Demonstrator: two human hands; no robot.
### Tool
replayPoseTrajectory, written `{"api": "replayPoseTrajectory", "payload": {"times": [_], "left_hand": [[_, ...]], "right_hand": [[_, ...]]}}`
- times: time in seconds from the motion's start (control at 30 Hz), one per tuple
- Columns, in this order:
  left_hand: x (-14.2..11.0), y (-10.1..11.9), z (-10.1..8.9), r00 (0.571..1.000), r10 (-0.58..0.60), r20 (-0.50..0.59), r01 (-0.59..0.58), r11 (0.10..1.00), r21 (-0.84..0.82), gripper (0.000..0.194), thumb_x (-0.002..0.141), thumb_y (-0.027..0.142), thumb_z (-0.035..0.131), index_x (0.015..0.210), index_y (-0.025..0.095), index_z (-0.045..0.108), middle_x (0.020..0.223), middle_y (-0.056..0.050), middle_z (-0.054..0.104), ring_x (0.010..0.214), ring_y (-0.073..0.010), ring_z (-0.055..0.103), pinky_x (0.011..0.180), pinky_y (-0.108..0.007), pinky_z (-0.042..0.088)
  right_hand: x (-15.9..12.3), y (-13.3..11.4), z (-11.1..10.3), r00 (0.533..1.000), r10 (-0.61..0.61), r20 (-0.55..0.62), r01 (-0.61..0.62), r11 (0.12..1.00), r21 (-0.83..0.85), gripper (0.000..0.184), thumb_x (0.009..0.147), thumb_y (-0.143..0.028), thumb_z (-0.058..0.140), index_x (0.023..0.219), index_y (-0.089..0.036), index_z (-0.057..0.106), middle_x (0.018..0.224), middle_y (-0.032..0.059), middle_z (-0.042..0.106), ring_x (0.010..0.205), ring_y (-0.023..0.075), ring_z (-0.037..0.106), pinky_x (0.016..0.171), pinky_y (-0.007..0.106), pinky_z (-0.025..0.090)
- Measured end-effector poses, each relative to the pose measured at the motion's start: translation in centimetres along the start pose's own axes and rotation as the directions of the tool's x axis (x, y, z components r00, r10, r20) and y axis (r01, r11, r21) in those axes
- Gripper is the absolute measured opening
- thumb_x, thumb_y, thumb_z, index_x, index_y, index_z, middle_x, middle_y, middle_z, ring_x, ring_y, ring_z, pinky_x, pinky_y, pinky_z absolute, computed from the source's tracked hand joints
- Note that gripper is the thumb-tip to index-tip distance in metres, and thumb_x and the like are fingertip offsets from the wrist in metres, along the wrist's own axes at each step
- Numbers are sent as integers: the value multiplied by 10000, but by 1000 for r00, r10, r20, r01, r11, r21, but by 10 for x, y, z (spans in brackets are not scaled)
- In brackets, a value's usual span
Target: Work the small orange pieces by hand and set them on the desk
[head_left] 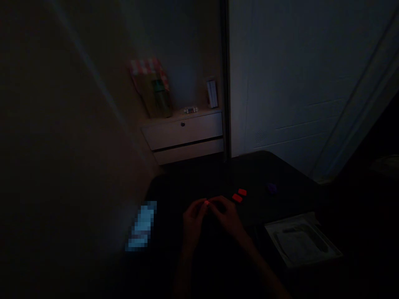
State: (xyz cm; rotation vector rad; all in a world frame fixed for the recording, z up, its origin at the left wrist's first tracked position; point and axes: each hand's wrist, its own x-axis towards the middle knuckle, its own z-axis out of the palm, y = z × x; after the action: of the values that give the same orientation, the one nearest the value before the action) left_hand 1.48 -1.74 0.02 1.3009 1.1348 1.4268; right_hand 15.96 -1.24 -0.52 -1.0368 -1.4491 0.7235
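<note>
In the dim light, my left hand (195,216) and my right hand (225,212) meet over a dark table (193,178). Between their fingertips is a small bright red piece (206,202), pinched from both sides. Its kind cannot be made out, since the fingers cover most of it. Just beyond my right hand, two flat red rectangular pieces (237,198) lie close together on the tabletop. Farther right sits a small purple lump (271,188), apart from both hands.
A pale square box or tray (302,241) is at the table's right front. A blurred bright rectangle (142,226) lies at the left edge. Behind stand a drawer unit (190,132) with a green-topped bottle (161,97) on it, and a white door (280,83).
</note>
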Motion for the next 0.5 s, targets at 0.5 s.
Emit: {"api": "replayPoseTrajectory", "payload": {"times": [0.5], "left_hand": [[3,-3,1,1000,-5,-2,5,1000,3,303,797,403,786,995,175,757,1003,-99,778,954,-250,728,859,-346,564]], "right_hand": [[0,1,0,1000,6,0,-6,1000,6,138,908,-314,663,965,-211,735,930,44,748,873,216,698,800,324,531]]}}
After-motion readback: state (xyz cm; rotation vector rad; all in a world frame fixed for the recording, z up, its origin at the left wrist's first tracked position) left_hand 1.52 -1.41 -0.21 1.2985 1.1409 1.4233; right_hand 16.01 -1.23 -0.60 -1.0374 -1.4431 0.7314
